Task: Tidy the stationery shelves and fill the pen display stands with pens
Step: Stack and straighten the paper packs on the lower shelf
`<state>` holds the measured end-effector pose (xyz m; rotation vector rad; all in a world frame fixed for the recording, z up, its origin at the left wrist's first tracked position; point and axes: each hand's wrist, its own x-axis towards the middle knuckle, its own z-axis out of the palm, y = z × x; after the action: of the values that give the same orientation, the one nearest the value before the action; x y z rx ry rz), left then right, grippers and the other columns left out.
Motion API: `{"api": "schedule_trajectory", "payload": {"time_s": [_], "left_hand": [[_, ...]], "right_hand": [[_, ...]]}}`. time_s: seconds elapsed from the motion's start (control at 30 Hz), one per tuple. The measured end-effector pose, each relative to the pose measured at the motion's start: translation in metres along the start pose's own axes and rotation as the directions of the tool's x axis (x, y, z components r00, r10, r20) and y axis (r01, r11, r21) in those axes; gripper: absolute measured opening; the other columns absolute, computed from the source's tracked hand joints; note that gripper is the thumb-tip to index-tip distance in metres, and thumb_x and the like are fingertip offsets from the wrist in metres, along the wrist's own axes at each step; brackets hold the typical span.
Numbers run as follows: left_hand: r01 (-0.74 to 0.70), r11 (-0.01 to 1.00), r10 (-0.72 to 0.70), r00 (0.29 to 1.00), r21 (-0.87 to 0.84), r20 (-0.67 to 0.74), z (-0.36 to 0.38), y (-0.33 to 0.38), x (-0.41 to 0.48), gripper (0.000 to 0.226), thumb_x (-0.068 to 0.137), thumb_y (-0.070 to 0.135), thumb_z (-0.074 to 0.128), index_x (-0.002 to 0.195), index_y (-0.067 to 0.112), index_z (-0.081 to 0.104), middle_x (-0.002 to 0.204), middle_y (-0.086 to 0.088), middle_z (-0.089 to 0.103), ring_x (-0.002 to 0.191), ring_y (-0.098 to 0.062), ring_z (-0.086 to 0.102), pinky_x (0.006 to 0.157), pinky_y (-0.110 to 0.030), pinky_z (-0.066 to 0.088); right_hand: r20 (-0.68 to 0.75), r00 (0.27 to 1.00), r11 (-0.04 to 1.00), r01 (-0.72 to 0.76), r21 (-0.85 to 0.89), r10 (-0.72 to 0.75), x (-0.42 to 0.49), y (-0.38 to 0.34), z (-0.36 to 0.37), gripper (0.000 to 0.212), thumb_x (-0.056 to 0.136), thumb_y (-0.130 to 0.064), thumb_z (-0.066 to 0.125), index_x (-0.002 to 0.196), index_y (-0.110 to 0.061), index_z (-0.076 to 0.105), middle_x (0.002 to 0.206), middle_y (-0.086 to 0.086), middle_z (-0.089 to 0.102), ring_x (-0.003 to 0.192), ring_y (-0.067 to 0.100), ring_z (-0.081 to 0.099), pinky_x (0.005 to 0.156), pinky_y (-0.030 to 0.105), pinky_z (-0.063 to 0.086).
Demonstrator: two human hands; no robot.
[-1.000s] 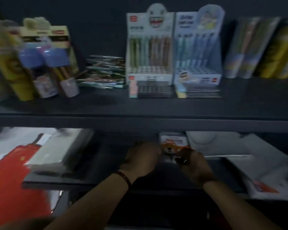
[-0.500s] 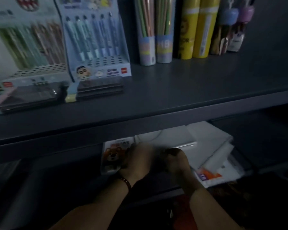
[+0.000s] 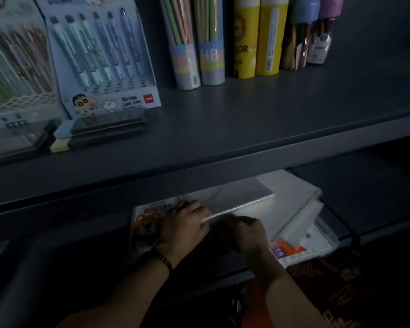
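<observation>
On the lower shelf, at lower centre of the frame, the near left corner of a white wrapped pad is gripped by the curled fingers of the left hand. The right hand is set against the pad's near edge, too dark for its hold to be told. The blue pen display stand, with pens in its back row, is stood on the upper shelf at upper left, pencil tubes to its right.
</observation>
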<state>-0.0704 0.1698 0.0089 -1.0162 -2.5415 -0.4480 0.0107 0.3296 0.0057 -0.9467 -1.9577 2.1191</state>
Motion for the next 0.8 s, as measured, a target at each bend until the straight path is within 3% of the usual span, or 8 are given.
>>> {"api": "schedule_trajectory", "payload": {"time_s": [0.1,0.17,0.3,0.4,0.57,0.7,0.8], "left_hand": [[-0.086,0.994,0.079,0.992,-0.073,-0.101,-0.008,0.015,0.0,0.01,0.077,0.024,0.068,0.086,0.026,0.07,0.089,0.005,0.06,0.085,-0.024,0.063,0.068,-0.036,0.054],[-0.11,0.987,0.093,0.985,-0.119,-0.143,-0.012,0.023,0.0,0.01,0.077,0.021,0.073,0.086,0.024,0.07,0.089,0.004,0.061,0.086,-0.024,0.063,0.072,-0.037,0.054],[-0.203,0.962,0.171,0.969,-0.182,-0.177,-0.018,0.026,-0.007,0.008,0.087,0.026,0.077,0.094,0.023,0.076,0.093,0.005,0.064,0.09,-0.021,0.064,0.08,-0.032,0.056],[-0.222,0.936,0.209,0.975,-0.275,-0.076,-0.022,0.008,-0.016,0.022,0.087,0.029,0.079,0.109,0.024,0.077,0.103,0.008,0.065,0.096,-0.016,0.064,0.083,-0.034,0.056],[-0.215,0.959,0.211,0.977,-0.187,-0.043,-0.045,-0.023,-0.033,0.042,0.082,0.016,0.081,0.122,0.029,0.075,0.114,0.012,0.065,0.105,-0.017,0.062,0.09,-0.034,0.054],[-0.224,0.967,0.216,0.973,-0.117,-0.08,-0.068,-0.044,-0.045,0.044,0.088,0.009,0.066,0.123,0.034,0.072,0.114,0.014,0.066,0.103,-0.02,0.062,0.077,-0.041,0.055],[-0.274,0.96,0.265,0.957,-0.059,-0.12,-0.086,-0.055,-0.064,0.055,0.086,-0.003,0.066,0.125,0.035,0.074,0.11,0.012,0.068,0.098,-0.021,0.061,0.072,-0.033,0.053]], "right_hand": [[-0.026,1.0,0.971,0.015,0.237,-0.009,-0.007,-0.013,0.005,0.025,0.094,-0.008,0.065,0.076,0.007,0.072,0.069,0.023,0.069,0.065,0.03,0.06,0.063,0.04,0.046],[-0.098,0.995,0.953,0.045,0.3,-0.016,-0.009,-0.019,0.007,0.025,0.097,-0.008,0.066,0.075,0.004,0.069,0.062,0.016,0.065,0.061,0.025,0.059,0.059,0.035,0.047],[-0.201,0.978,0.96,0.104,0.262,-0.051,-0.015,-0.014,0.011,0.027,0.099,-0.014,0.068,0.079,0.004,0.068,0.062,0.013,0.067,0.061,0.024,0.063,0.054,0.034,0.056],[-0.21,0.972,0.973,0.147,0.177,-0.108,-0.02,-0.012,0.011,0.027,0.101,-0.014,0.067,0.083,0.006,0.069,0.073,0.022,0.071,0.067,0.027,0.066,0.061,0.041,0.062],[-0.158,0.982,0.948,0.144,0.283,-0.102,-0.028,-0.023,0.008,0.029,0.1,-0.01,0.064,0.073,-0.002,0.06,0.059,0.009,0.051,0.063,0.02,0.048,0.048,0.027,0.047],[0.001,0.996,0.928,0.083,0.363,-0.09,-0.051,-0.034,0.017,0.025,0.104,-0.007,0.056,0.085,0.008,0.064,0.059,0.008,0.055,0.052,0.014,0.051,0.046,0.021,0.045],[0.081,0.991,0.952,0.075,0.298,-0.103,-0.072,-0.04,0.034,0.03,0.106,-0.007,0.054,0.085,0.01,0.065,0.057,0.003,0.062,0.049,0.01,0.057,0.046,0.02,0.048]]}}
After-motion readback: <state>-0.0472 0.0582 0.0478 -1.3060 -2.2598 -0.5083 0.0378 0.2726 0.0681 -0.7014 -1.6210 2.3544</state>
